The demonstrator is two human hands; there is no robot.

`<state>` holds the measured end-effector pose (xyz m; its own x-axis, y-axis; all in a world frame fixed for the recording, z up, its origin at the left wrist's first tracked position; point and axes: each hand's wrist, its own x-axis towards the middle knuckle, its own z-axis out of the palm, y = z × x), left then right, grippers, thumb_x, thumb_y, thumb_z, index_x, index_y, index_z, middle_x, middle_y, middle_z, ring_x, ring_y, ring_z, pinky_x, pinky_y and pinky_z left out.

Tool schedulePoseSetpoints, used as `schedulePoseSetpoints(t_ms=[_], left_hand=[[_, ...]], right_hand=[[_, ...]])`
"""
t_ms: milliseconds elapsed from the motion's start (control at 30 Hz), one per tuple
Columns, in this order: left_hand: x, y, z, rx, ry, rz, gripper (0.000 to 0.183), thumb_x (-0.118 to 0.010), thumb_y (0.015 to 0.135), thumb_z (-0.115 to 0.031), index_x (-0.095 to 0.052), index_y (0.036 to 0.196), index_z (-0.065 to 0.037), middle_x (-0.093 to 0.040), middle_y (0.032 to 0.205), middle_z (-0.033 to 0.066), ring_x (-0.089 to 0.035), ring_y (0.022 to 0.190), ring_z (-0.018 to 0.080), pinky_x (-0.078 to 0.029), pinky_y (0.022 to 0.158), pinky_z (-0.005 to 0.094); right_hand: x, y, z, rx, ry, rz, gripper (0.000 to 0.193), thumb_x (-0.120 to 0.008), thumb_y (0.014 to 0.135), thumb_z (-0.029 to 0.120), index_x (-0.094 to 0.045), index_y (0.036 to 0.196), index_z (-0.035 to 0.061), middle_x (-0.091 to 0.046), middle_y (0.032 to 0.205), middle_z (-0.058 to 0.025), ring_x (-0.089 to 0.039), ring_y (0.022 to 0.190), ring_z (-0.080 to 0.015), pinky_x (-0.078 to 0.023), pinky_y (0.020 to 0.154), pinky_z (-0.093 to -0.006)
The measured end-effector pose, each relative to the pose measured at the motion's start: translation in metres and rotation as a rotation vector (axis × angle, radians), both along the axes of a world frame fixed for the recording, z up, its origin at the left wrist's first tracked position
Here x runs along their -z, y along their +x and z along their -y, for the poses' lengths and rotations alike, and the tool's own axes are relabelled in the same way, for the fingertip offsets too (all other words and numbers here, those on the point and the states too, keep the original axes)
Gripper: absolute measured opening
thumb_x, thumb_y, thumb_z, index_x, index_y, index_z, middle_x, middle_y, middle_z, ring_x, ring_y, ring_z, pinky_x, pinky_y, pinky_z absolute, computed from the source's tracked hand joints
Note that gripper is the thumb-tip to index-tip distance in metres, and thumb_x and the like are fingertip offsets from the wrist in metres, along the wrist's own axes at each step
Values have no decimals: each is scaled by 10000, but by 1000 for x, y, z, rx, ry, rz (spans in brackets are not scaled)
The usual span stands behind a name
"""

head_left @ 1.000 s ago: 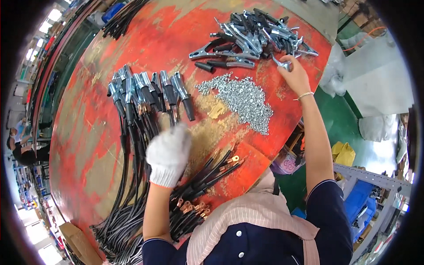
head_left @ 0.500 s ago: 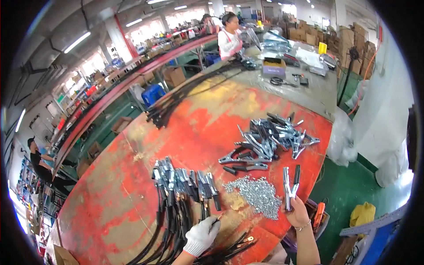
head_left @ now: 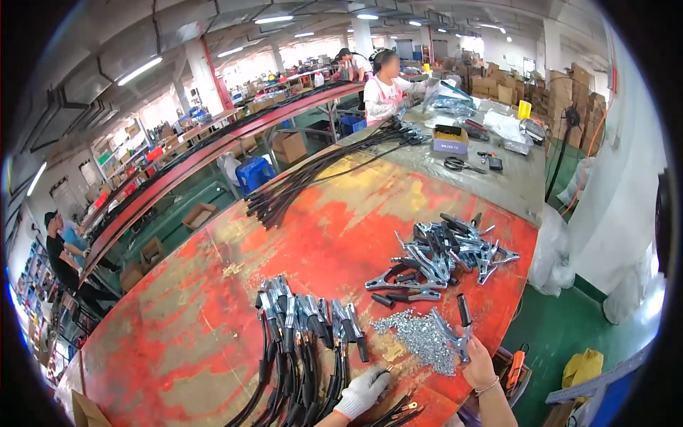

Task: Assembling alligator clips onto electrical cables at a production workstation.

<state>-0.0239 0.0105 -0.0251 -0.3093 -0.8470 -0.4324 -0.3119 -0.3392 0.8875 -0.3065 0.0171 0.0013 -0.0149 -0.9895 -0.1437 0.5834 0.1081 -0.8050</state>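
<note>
My left hand (head_left: 365,393), in a white knitted glove, is closed round a black cable end whose copper-coloured tip (head_left: 389,368) shows past the fingers. My bare right hand (head_left: 479,368) grips a silver metal clamp (head_left: 452,333) with a black handle sleeve, held up beside a heap of small silver fasteners (head_left: 421,341). To the left of that heap lie rows of cables with clamps (head_left: 292,309) fitted on their ends. Beyond it is a pile of loose clamps (head_left: 445,249). More cables with copper lugs (head_left: 409,407) lie close to my left wrist.
The worn red table (head_left: 213,306) spreads under everything. A bundle of black cables (head_left: 284,192) lies at its far side. On the grey far end are scissors (head_left: 464,165) and a small box (head_left: 449,144). A co-worker (head_left: 384,89) stands there. An orange-handled tool (head_left: 516,366) sits right of my arm.
Both hands stay closed on their things. The clamp in my right hand has turned and now leans leftward over the fasteners. The whole view has shifted a little.
</note>
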Motion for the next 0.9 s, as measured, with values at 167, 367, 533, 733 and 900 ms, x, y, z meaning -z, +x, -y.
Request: schedulePoseSetpoints(t_ms=[167, 367, 533, 733, 900], left_hand=[[-17, 2, 2, 57, 50, -39, 322, -564, 969, -314, -603, 1113, -28, -571, 718, -14, -513, 601, 68, -425, 536, 222], [-23, 6, 1, 59, -135, 7, 333, -568, 957, -349, -629, 1095, -53, -623, 748, 38, -598, 636, 114, -472, 569, 270], [-94, 2, -11, 168, -477, 499, 348, -550, 933, -388, -638, 1109, -100, -669, 920, 189, -659, 867, 354, -532, 690, 421], [-49, -8, -5, 117, -523, 305, 285, -569, 941, -316, -641, 1097, -90, -668, 883, 189, -681, 786, 298, -534, 681, 363], [-40, 1, -8, 47, -48, -10, 326, -599, 930, -307, -623, 1085, -21, -672, 859, 142, -648, 802, 181, -499, 749, 325]], right_hand=[[-11, 20, 3, 73, -77, -105, 398, -476, 1017, 221, -416, 1373, 54, -628, 1060, -102, -562, 724, -106, -464, 668, -253], [7, 24, 8, 413, -241, -7, 368, -532, 980, 138, -444, 1321, 32, -617, 1068, -80, -564, 767, -105, -466, 674, -261], [-4, 18, 6, 383, -349, 67, 344, -569, 951, 99, -486, 1274, 18, -600, 1104, -70, -580, 842, -131, -479, 736, -287], [17, 5, -6, 350, -114, 285, 264, -514, 993, 206, -522, 1199, 42, -597, 1185, -76, -623, 1026, -250, -474, 928, -474], [-1, 36, -5, 35, -213, -108, 312, -367, 1044, 225, -389, 1271, 12, -562, 1224, -200, -584, 1147, -337, -473, 976, -475]])
